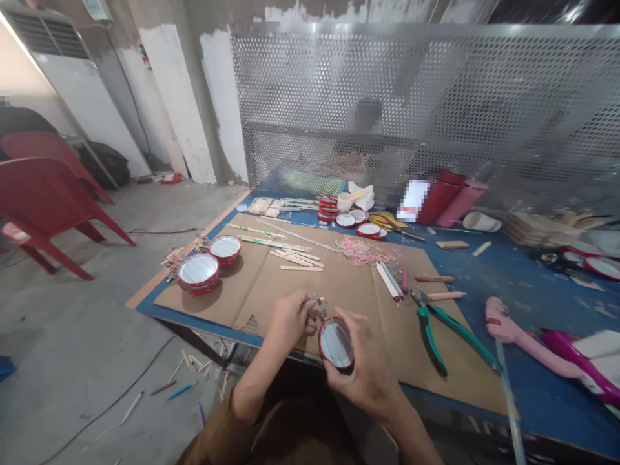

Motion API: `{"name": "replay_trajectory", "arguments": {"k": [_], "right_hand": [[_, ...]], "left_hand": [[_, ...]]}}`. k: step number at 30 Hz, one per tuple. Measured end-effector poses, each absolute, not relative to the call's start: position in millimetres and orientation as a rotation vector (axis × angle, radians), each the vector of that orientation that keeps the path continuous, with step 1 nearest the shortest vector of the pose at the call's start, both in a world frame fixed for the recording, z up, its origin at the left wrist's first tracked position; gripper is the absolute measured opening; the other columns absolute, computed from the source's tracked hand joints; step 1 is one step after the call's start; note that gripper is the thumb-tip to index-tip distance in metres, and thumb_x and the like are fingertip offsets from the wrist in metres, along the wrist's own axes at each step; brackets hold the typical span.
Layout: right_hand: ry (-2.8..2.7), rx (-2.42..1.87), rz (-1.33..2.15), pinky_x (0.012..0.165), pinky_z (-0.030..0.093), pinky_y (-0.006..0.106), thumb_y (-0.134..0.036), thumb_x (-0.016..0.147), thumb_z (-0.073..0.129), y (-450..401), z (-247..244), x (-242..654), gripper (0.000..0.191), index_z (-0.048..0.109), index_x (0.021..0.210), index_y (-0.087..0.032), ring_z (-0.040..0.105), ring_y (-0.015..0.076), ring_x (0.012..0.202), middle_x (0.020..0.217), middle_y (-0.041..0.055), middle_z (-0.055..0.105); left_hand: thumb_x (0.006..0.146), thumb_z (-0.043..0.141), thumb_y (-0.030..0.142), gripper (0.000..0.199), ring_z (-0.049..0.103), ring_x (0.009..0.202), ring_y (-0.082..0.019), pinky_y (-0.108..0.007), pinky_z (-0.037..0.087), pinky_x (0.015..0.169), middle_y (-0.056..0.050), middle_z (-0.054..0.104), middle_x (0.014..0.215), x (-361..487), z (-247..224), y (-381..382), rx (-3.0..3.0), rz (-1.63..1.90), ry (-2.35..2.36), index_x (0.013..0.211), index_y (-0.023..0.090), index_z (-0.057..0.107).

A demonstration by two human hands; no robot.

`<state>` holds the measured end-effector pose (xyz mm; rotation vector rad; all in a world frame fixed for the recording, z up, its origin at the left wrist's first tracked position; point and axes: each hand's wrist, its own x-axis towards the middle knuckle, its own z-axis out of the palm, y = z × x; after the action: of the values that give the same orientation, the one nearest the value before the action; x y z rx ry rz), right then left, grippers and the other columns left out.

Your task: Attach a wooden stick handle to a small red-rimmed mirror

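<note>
My right hand (361, 361) is wrapped round a small round red-rimmed tin (336, 343) with a pale, shiny face, tilted toward me at the table's front edge. A short piece of stick with brown bands (320, 308) juts from the tin's upper edge. Beside it is my left hand (293, 320), its fingers curled and pinched together; what lies between the fingertips is hidden. On the left of the cardboard (242, 294) sit similar tins, one nearer (198, 271) and one farther (225, 248), with sticks at their left sides.
Flat wooden sticks (300, 259) and a pile of coloured rubber bands (363, 250) lie on the cardboard. To the right are green-handled pliers (431, 342) and a pink glue gun (527, 345). More red tins (329, 210) and bottles stand at the back, before a perforated metal screen (310, 84).
</note>
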<state>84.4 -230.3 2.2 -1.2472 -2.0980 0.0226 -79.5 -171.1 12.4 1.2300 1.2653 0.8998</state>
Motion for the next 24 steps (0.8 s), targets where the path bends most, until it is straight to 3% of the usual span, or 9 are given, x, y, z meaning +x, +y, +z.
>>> {"name": "replay_trajectory", "arguments": {"k": [24], "right_hand": [[-2.106, -1.240, 0.101, 0.091, 0.051, 0.047, -0.017, 0.069, 0.062, -230.4, 6.6, 83.6, 0.070, 0.037, 0.134, -0.017, 0.055, 0.0296, 0.108, 0.118, 0.0147, 0.056]], "left_hand": [[0.083, 0.045, 0.035, 0.019, 0.055, 0.046, -0.012, -0.023, 0.047, 0.049, 0.004, 0.052, 0.054, -80.6, 19.0, -174.1, 1.258, 0.890, 1.284, 0.071, 0.021, 0.051]]}}
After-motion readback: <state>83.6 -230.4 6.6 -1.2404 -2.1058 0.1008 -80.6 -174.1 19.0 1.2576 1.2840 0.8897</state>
